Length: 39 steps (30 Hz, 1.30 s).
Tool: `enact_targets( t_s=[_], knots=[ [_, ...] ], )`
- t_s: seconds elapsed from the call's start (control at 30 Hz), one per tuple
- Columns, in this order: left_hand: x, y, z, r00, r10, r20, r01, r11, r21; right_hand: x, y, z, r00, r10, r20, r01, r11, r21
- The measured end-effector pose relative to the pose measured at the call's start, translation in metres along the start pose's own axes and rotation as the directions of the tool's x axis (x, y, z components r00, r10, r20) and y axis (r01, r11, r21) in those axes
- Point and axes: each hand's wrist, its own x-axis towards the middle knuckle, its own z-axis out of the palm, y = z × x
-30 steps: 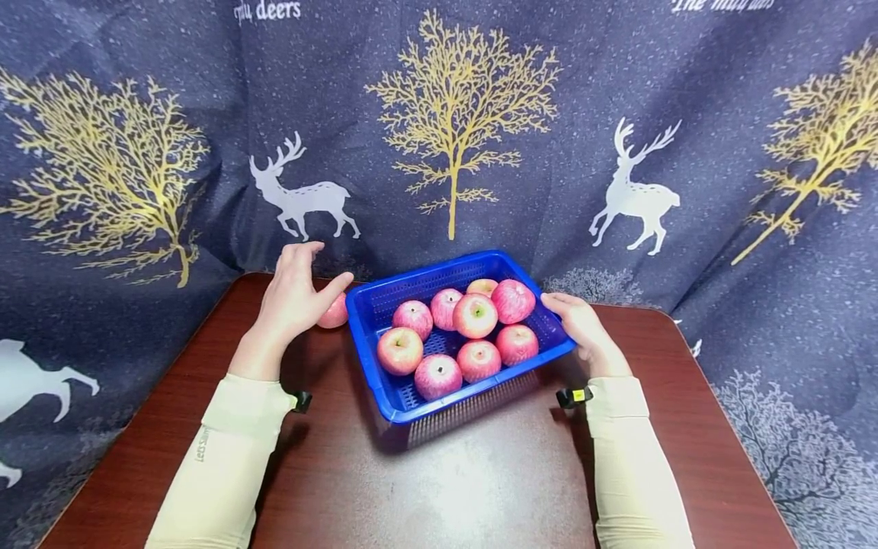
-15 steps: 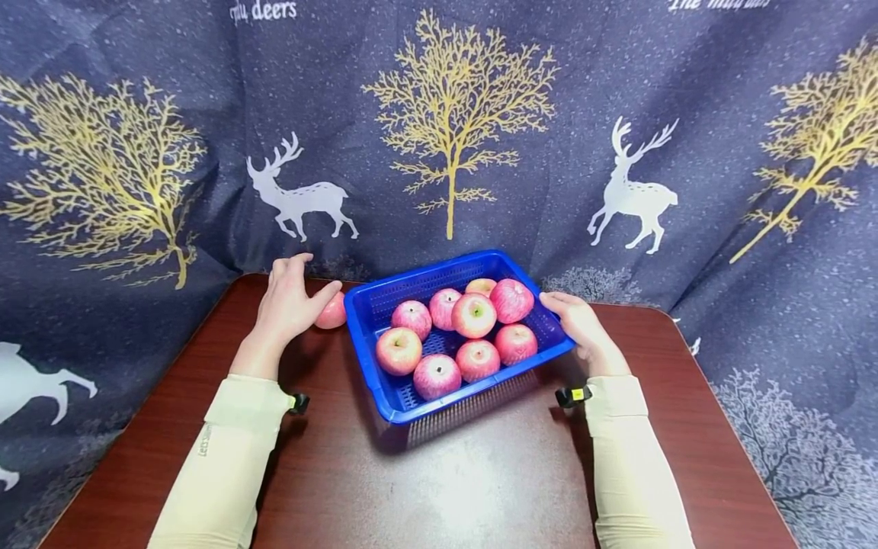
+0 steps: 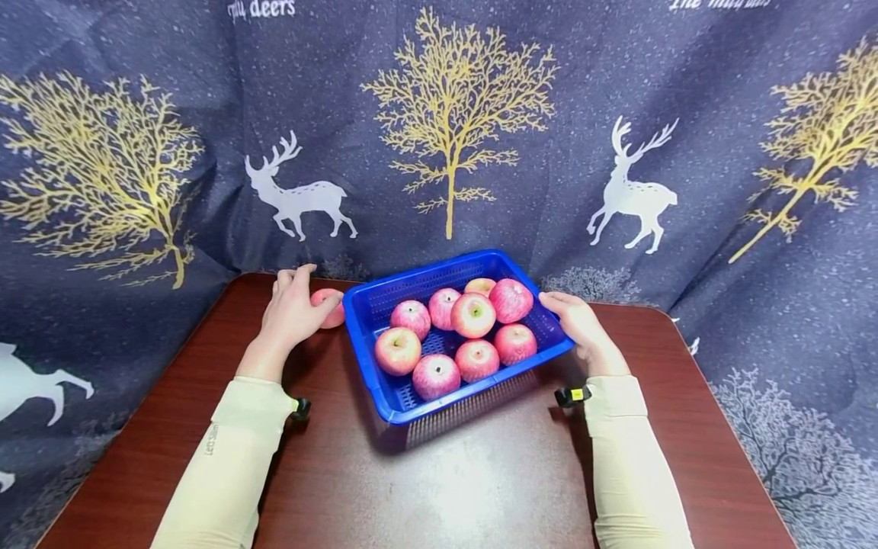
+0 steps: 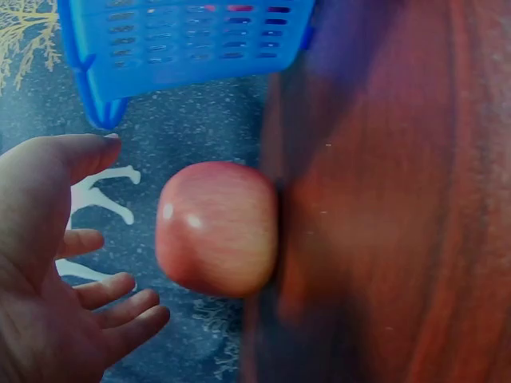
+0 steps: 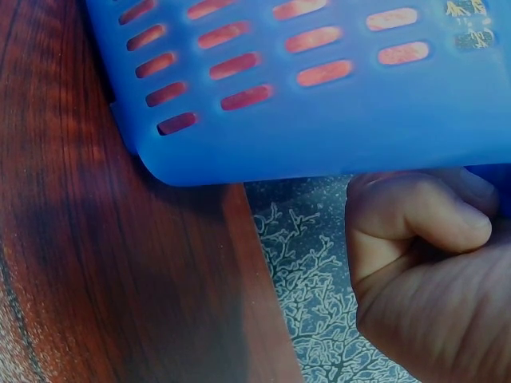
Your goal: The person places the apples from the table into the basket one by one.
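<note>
A blue plastic basket [image 3: 358,347] with slotted walls sits askew on the table, and several red apples [image 3: 439,377] lie inside it. My right hand [image 3: 580,324] grips the basket's right end; its curled fingers show at the edge in the right wrist view. One lone apple [image 4: 217,230] rests on the table outside the basket, close to its left end. Beside that apple is my left hand [image 3: 291,309], with thumb and fingers spread apart. In the left wrist view a gap shows between those fingers and the apple.
Below everything is a brown wooden table [image 3: 439,488] with a glossy patch at the front. A dark blue cloth [image 3: 405,152] printed with deer and trees hangs right behind the table's back edge. Each wrist carries a small black camera [image 3: 299,409].
My left hand has come down and slightly nearer to the lone apple, its thumb dropping in front of the apple. The right hand and the basket stay nearly still.
</note>
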Motion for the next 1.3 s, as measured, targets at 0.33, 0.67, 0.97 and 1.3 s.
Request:
enact_targets(
  t_s=[0.33,0.67,0.97,1.3],
  knots=[
    [-0.002,-0.008,0.017,1.0,0.01,0.024,-0.01,1.0,0.017,0.0,0.001,-0.001,1.0,-0.013,0.002,0.013,1.0,-0.025],
    [0.0,-0.011,0.03,0.998,-0.003,0.066,0.0,0.999,0.043,0.0,0.001,0.0,1.0,-0.009,0.006,0.009,1.0,0.007],
    [0.003,-0.012,0.034,0.994,-0.01,0.105,0.005,0.999,0.052,0.001,0.001,0.0,1.0,-0.015,0.008,0.015,1.0,-0.006],
    [0.005,-0.012,0.038,0.993,-0.01,0.115,0.004,0.999,0.052,0.001,0.0,0.0,1.0,-0.016,0.005,0.016,1.0,-0.011]
  ],
)
